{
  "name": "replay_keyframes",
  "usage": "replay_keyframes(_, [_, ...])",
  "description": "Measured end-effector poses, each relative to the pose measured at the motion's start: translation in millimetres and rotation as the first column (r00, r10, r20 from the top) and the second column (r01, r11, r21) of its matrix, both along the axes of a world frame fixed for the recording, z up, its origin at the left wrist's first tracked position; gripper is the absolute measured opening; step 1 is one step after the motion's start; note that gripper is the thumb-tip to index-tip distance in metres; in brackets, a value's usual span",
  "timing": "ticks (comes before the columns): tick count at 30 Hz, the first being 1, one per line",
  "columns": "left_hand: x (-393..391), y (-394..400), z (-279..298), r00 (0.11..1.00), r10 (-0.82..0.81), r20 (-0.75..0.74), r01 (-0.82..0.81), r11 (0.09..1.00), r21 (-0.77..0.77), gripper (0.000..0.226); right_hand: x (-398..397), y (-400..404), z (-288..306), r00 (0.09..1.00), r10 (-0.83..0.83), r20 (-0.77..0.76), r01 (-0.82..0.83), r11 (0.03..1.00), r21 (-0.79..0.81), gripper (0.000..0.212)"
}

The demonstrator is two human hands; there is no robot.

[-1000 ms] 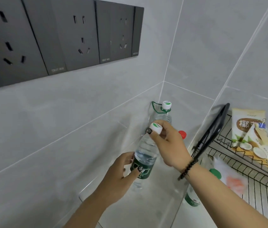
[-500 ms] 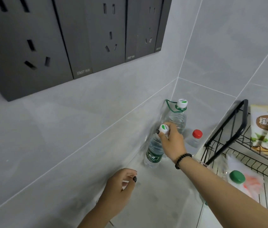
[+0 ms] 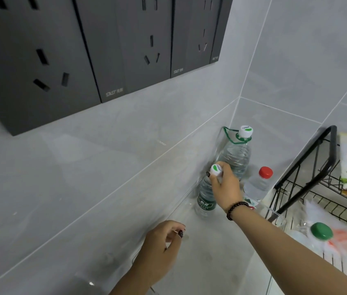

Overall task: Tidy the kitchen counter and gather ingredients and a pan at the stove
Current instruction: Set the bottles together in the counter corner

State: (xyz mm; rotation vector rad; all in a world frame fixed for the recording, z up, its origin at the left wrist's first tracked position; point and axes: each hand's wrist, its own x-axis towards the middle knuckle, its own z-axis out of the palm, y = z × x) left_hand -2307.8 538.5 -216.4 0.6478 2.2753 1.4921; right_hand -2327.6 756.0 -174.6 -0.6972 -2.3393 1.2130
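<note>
I have my right hand [image 3: 226,186] pinching the white cap of the small clear plastic water bottle with the green label [image 3: 205,201], standing it upright on the grey tabletop [image 3: 211,262] against the wall, at seven o'clock from the taller clear bottle [image 3: 235,156], presumably to group the bottles. My left hand's [image 3: 159,248] fingers [image 3: 180,232] hang loosely curled, holding nothing.

The right hand [image 3: 226,186] grips the white cap of a small green-labelled water bottle [image 3: 205,198] standing on the grey counter [image 3: 211,252] in the tiled corner. Just behind stand a larger water bottle [image 3: 235,156] and a red-capped bottle [image 3: 257,184]. The left hand [image 3: 159,248] hovers loosely curled, holding nothing.
</note>
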Motion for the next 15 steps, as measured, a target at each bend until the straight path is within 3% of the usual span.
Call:
replay_keyframes(6, [3, -6, -3, 0.999, 0.028, 0.016, -0.028, 0.999, -0.025, 0.021, -3, -4, 1, 0.992, 0.060, 0.108, -0.053, 0.997, -0.060, 0.029])
replay_keyframes(9, [1, -11, -8, 0.999, 0.053, 0.008, -0.053, 0.998, -0.025, 0.021, -3, -6, 9, 0.983, 0.087, 0.163, -0.075, 0.994, -0.077, 0.044])
replay_keyframes(10, [6, 10, 4, 0.999, -0.026, -0.022, 0.025, 1.000, -0.016, 0.023, 22, 16, 24, 0.995, 0.007, 0.101, 0.001, 0.997, -0.076, 0.052])
replay_keyframes(12, [3, 13, 2, 1.000, -0.029, -0.008, 0.029, 0.999, -0.016, 0.030, 31, 18, 38, 1.000, -0.002, 0.006, 0.002, 0.995, -0.098, 0.056])
replay_keyframes(15, [-1, 20, -1, 1.000, 0.001, 0.007, 0.000, 1.000, -0.017, 0.039, 50, 13, 56, 0.997, 0.012, -0.082, -0.016, 0.999, -0.046, 0.038])
